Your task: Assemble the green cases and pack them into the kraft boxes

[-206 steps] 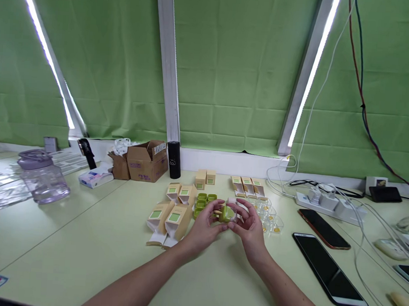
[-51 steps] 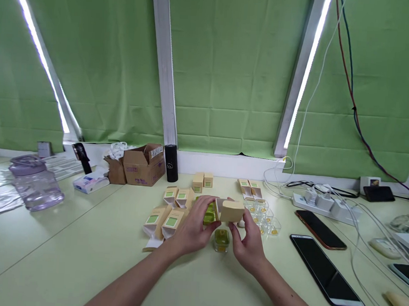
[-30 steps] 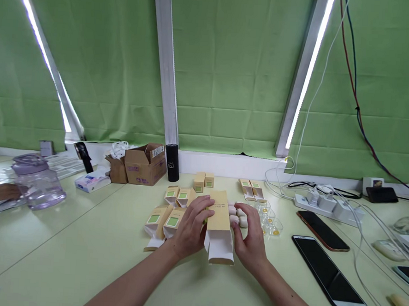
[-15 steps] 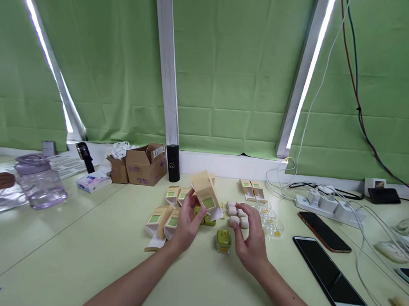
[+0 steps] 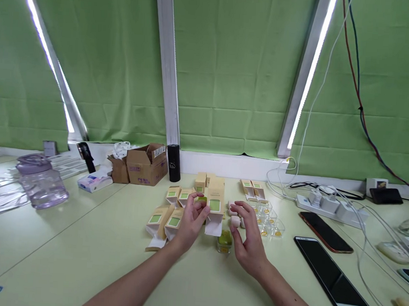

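Observation:
Just left of centre, my left hand (image 5: 190, 223) pinches the left edge of a small kraft-paper box (image 5: 216, 195) with a green window. The box is upright, its white-lined flap hanging down. Below the flap's right side stands a clear jar with a green lid (image 5: 224, 239). More green-lidded jars are mostly hidden behind the left hand and box. My right hand (image 5: 249, 241) is open, thumb and fingers apart around a small whitish block (image 5: 235, 221) in a cluster of such pieces; contact is unclear. Clear empty jars (image 5: 271, 224) sit beyond it.
Several kraft boxes (image 5: 157, 219) lie left of my hands, two more (image 5: 252, 190) at the back. Phones (image 5: 332, 274) and a cabled power strip (image 5: 332, 209) lie right. A cardboard carton (image 5: 146, 165), black cylinder (image 5: 173, 163) and water jug (image 5: 39, 182) stand left.
The box in my left hand has turned from tilted to upright and moved slightly right and down. My right hand has barely moved. Another person's hand at far left has left the view.

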{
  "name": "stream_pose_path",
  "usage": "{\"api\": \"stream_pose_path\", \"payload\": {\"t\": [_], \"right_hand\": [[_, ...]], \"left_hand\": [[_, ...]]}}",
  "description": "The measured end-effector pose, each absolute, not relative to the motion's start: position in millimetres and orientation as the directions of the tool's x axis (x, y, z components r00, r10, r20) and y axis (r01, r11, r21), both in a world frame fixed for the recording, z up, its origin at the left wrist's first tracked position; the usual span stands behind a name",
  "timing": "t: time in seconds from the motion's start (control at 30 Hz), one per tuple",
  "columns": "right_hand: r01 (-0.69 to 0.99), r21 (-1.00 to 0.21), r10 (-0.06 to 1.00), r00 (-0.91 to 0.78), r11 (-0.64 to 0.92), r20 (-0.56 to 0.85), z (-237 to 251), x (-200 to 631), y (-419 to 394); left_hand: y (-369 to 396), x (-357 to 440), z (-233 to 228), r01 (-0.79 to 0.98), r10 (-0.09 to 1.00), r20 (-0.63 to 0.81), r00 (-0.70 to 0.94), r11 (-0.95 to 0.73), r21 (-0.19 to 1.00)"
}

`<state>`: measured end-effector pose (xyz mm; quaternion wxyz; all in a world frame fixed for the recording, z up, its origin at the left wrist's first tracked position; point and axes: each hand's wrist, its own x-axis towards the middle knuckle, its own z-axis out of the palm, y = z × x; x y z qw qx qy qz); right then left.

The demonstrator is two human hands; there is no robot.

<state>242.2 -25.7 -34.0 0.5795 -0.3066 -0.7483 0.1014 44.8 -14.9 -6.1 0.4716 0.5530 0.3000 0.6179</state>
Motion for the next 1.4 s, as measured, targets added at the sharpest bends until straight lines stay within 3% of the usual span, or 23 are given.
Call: {"api": "stream_pose_path", "payload": {"t": [0.3,0.57,0.83,1.0,1.4], "right_hand": [[0.302,-0.56,0.628,-0.223,0.772,0.745,-33,239,-30],[0.244,-0.625,0.667,-0.16,0.741,0.728,-32,240,-29],[0.074,-0.753,0.756,-0.099,0.654,0.647,-33,241,-25],[0.114,-0.742,0.75,-0.092,0.661,0.655,-34,242,-24],[0.112,-0.753,0.76,-0.15,0.648,0.632,-33,241,-29]], "left_hand": [[-19,45,-8,-0.192,0.912,0.395,0.107,-0.371,0.909],[-19,42,-17,-0.03,0.888,0.424,0.18,-0.426,0.904],[-24,39,-12,0.18,0.8,0.584,0.136,-0.6,0.78],[-26,40,-9,0.179,0.746,0.636,0.197,-0.665,0.725],[-23,42,-13,0.166,0.776,0.613,0.15,-0.631,0.758]]}}
